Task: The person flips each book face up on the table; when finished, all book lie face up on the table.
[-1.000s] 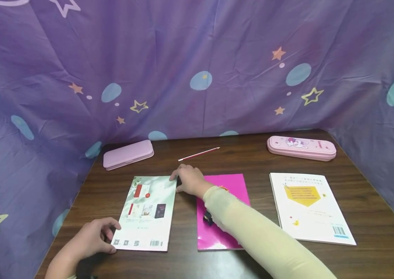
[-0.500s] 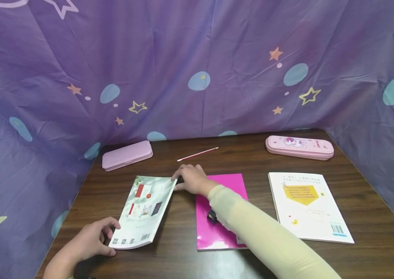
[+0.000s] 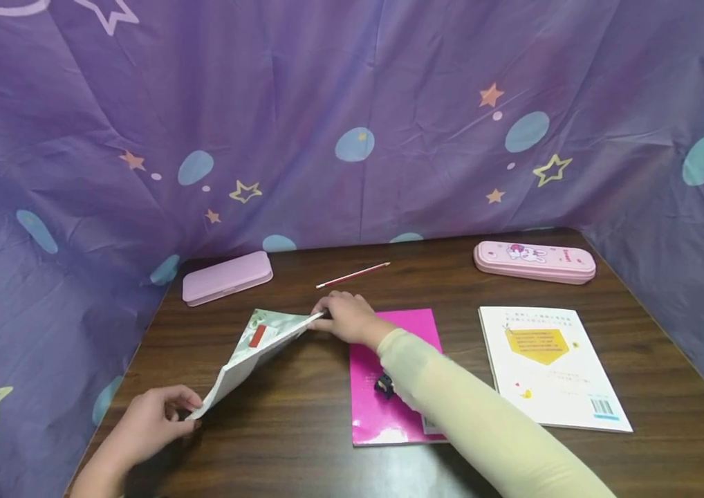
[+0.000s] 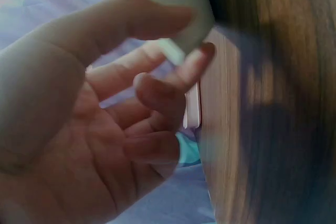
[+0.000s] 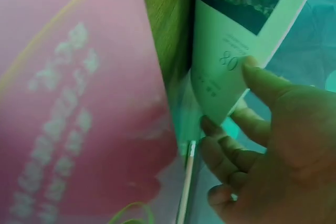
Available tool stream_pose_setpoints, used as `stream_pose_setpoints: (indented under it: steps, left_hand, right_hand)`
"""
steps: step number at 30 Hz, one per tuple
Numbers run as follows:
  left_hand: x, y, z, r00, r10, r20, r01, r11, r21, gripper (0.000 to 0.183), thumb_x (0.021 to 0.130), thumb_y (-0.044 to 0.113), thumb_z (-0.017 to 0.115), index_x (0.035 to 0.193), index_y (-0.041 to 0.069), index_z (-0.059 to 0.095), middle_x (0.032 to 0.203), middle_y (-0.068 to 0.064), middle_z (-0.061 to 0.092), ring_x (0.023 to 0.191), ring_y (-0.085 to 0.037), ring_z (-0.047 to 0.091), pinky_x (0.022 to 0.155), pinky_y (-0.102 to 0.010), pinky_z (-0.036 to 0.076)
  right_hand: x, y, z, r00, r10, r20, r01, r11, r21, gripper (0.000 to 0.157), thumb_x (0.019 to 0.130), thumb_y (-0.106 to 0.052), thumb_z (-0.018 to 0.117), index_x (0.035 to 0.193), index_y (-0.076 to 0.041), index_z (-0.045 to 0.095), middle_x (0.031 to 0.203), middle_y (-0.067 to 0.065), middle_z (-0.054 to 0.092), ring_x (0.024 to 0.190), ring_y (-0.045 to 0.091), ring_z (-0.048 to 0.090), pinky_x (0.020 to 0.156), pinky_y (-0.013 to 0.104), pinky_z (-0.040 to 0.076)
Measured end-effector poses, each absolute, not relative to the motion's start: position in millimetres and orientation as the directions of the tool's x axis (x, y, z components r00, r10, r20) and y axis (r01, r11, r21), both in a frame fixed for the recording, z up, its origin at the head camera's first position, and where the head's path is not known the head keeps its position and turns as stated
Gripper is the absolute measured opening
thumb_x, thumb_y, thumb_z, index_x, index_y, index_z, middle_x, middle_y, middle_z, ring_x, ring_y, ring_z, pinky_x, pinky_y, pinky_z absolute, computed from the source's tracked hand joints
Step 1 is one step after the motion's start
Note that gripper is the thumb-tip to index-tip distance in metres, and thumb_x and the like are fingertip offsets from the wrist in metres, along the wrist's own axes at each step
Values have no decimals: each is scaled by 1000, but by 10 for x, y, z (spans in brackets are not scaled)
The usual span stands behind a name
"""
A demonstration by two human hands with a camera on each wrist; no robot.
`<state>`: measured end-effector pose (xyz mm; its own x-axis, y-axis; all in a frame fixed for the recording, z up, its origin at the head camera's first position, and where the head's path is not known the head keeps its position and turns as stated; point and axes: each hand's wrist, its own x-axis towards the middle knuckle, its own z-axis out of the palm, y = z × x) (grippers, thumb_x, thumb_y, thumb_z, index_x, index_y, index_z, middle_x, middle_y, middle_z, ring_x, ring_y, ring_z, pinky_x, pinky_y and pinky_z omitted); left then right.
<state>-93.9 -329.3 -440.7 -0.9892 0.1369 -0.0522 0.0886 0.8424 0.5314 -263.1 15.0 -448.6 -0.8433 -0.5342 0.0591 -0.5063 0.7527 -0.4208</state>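
Both hands hold a thin white-and-pale-green book, tipped up steeply with its right side raised off the table. My left hand pinches the near left corner between thumb and fingertips; the left wrist view shows the corner there, blurred. At the far right corner, my right hand pinches the edge, thumb on the face printed "08" below a dark picture. Under the right forearm lies a magenta book, partly hidden by the pale yellow sleeve.
A red-and-white pencil lies behind the right hand. Back left is a plain pink pencil case, back right a pink case with a rabbit. A white book lies at right. Purple cloth hangs behind the table.
The white-and-green book lay flat one second ago; its right side has since risen and the book has turned over to the left. The right hand has shifted slightly right with its corner.
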Motion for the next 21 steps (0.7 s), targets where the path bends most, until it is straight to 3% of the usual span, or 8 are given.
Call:
stream_pose_setpoints:
  steps: [8,14,21]
  left_hand:
    - [-956,-3304,-4348,-980,50,195,141,861,489,16,80,4,79,93,13,74,73,9,65,60,4,46,55,-23,39]
    - [-962,-3281,-4291,-969,8,245,138,844,518,17,85,6,79,101,7,74,71,6,63,60,3,44,53,-23,37]
    - [-990,-3266,-4269,-915,-65,398,200,783,589,20,78,-4,79,94,5,73,65,10,50,56,2,39,48,-20,34]
  right_hand:
    - [-2677,215,-4556,-861,-482,163,-482,668,-567,25,97,-44,69,108,-23,75,107,1,68,109,22,64,99,46,49]
    - [-2723,260,-4611,-851,-462,249,-507,599,-620,17,97,-30,70,106,-16,76,109,4,72,111,24,65,101,49,48]
    - [-2737,288,-4613,-846,-446,292,-519,565,-642,16,96,-30,73,104,-17,76,112,4,71,114,24,63,101,50,47]
